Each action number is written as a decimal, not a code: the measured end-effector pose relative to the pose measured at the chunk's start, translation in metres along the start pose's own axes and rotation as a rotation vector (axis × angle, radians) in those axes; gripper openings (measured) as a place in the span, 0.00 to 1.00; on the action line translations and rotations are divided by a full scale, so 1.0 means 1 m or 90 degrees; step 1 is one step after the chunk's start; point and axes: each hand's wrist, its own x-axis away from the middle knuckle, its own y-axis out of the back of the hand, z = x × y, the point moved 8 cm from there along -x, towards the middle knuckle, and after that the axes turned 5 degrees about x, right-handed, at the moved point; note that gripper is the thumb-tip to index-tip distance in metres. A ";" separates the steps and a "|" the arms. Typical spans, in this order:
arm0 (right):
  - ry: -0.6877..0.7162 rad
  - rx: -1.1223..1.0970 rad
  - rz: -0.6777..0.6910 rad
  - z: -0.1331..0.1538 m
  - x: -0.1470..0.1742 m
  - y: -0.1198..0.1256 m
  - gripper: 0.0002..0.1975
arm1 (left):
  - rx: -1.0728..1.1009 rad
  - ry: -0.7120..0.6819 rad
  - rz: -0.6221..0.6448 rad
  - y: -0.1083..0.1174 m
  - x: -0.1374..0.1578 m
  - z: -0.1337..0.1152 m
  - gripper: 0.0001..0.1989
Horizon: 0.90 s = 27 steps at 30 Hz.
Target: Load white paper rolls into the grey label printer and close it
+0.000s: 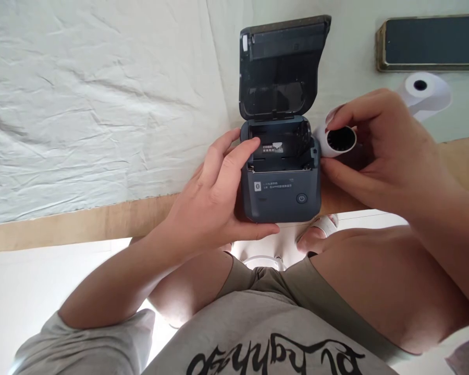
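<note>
A dark blue label printer (275, 195) sits at the table's front edge with its smoky lid (283, 70) swung up and back. My left hand (217, 192) grips the printer's left side, thumb along its front and a fingertip at the rim of the paper bay. Inside the bay a small printed label (272, 148) shows. Just right of the printer, my right hand (383, 138) is closed on a white paper roll (326, 143) with a dark hollow core. That roll is beside the bay, close to or touching the printer's right side.
A second white paper roll (426, 91), partly unwound, stands on the table behind my right hand. Farther back at the right lies a phone (433, 44). Wrinkled pale cloth (101, 104) covers the table up to its bare wooden edge (82, 224). My legs are below.
</note>
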 end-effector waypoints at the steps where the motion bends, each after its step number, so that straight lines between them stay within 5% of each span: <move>1: 0.004 0.004 -0.006 0.001 -0.001 0.001 0.14 | -0.001 0.002 0.005 -0.001 0.000 0.000 0.53; 27: -0.083 -0.042 0.048 -0.012 0.005 -0.003 0.21 | -0.003 0.000 0.010 -0.002 0.001 0.001 0.52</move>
